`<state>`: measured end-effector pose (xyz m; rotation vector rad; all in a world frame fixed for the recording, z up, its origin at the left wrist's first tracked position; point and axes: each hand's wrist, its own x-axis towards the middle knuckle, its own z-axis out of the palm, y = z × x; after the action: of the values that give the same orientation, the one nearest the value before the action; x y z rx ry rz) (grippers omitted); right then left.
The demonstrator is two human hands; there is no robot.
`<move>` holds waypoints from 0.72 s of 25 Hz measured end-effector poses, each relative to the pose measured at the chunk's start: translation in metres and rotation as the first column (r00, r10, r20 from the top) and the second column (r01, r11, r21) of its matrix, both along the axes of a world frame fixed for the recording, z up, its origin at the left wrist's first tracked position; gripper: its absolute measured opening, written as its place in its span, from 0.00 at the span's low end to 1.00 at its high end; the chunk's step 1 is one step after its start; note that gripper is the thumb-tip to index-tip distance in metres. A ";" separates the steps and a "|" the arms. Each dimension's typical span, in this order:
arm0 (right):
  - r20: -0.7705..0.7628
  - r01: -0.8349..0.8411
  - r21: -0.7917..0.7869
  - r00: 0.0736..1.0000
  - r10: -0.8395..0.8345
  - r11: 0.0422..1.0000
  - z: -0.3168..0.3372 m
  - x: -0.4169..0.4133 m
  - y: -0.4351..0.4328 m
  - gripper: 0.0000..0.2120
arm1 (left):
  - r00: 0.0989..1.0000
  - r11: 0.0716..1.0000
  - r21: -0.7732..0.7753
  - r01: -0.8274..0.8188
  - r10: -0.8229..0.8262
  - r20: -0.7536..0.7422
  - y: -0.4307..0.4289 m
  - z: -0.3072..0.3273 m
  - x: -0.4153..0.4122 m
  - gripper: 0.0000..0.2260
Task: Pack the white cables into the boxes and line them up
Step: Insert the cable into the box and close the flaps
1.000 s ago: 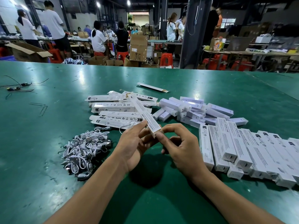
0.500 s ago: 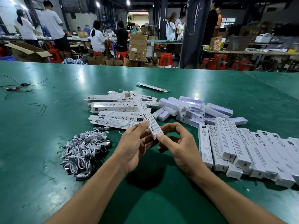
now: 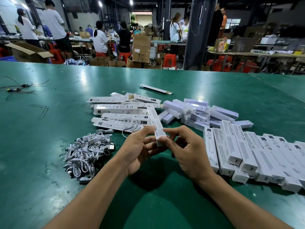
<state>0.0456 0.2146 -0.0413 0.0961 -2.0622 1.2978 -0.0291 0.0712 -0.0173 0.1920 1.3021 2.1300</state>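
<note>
Near edge: bare green desk (image 3: 49, 179) between the two forearms, with more open surface to the left.

Left hand (image 3: 140, 151) and right hand (image 3: 189, 154) meet above desk centre. The fingers of both pinch the near end of one long white printed cardboard box (image 3: 157, 128). Its long axis runs away from the person, with the far end leaning slightly left over the flat cartons.

Left of the hands: one tangled heap of white cables (image 3: 85, 152), too knotted to count.

Toward the right edge: a row of filled white boxes (image 3: 247, 152), side by side with some stacked. Roughly ten, count unsure.

Beyond the hands: a pile of flattened printed cartons (image 3: 122, 113), a heap of small plain white boxes (image 3: 194, 111), and one lone flat carton (image 3: 156, 89).

Far left: thin dark wires (image 3: 16, 87). Far half of the desk open.
</note>
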 end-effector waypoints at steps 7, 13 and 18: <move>-0.025 0.056 0.153 0.998 -0.053 0.987 0.003 -0.004 -0.001 0.16 | 0.998 0.995 -0.075 -0.059 0.057 -0.028 -0.003 -0.001 -0.006 0.09; 0.225 0.395 0.358 0.843 -0.489 0.846 0.022 -0.058 0.039 0.12 | 0.773 0.721 -0.549 -0.423 -0.029 -0.634 -0.006 -0.014 -0.011 0.16; 0.322 0.363 0.611 0.698 -0.640 0.704 0.037 -0.087 0.071 0.21 | 0.558 0.619 -0.524 -0.585 -0.162 -0.814 -0.007 -0.020 -0.011 0.17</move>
<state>-0.0416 0.2852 -0.0040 -0.6496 -2.5748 0.4059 -0.0401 0.0640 -0.0376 0.7281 2.8402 1.4162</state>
